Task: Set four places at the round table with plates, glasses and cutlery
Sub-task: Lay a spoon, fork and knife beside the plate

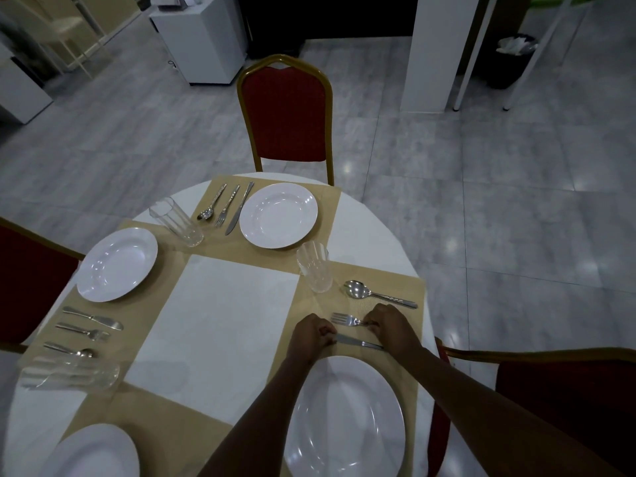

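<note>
A round white-clothed table is laid with woven tan mats. At the near right, a steel knife is pinched by the curled left hand; a fork is gripped by the right hand.

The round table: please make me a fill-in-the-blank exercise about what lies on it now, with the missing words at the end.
1. The left hand pinches the blade end of the ____.
2. The right hand holds the handle of the ____.
3. Beyond both hands, untouched beside a glass, lies a ____.
4. The chair at the far place has ____ upholstery.

Missing words: knife; fork; spoon; red.
</note>
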`<state>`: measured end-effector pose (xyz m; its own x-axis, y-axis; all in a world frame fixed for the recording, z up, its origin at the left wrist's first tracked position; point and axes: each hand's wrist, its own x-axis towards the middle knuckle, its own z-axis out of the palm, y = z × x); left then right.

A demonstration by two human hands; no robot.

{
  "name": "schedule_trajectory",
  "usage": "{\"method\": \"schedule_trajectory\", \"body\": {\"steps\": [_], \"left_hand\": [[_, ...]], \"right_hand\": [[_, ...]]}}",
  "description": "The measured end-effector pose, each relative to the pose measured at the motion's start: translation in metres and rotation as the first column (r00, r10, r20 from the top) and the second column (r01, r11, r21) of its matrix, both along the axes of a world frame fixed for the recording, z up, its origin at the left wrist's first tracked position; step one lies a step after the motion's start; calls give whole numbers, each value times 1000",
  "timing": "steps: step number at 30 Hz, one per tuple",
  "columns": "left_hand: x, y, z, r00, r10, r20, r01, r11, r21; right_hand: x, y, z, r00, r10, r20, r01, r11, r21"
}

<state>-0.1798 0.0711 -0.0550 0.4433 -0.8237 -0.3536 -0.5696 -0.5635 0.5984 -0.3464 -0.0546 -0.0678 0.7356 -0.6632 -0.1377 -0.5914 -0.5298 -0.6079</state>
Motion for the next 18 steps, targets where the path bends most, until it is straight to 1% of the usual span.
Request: {"method": "schedule_trajectory", "body": {"steps": [2, 4, 6, 8, 9, 11, 13, 14, 18], "left_hand": [[-1, 0, 0, 1000, -2, 8, 2, 1000, 0], [-1, 1, 0, 1000, -13, 12, 13, 1000, 1], [-1, 0, 1, 1000, -2, -1, 2, 1000, -2], [1, -1, 0, 998, 65, 4, -65, 997, -33], [2, -2, 0, 994, 111, 9, -110, 993, -50], [2, -6, 0, 985, 169, 21, -166, 982, -87], [2, -12, 1, 981, 194, 11, -192, 977, -96], [1, -15, -1, 979, 204, 4, -203, 975, -89], [-2, -23, -3, 967, 254, -33, -256, 965, -59]], "right_hand": [[-1, 1, 0, 1000, 15, -11, -15, 1000, 0], [-2, 0, 1, 1000, 14, 21, -14, 1000, 2], [-3, -7, 1, 994, -67, 84, 69, 997, -21], [-4, -22, 1, 972, -205, 118, 214, 975, -66], [-5, -30, 2, 957, -268, 113, 278, 957, -84], [-7, -44, 6, 943, -332, 18, 332, 938, -102], [-7, -51, 6, 955, -283, -90, 271, 955, -122], [-5, -51, 6, 963, -245, -113, 232, 966, -116], [-1, -41, 4, 976, -209, -65, 205, 977, -53]]}}
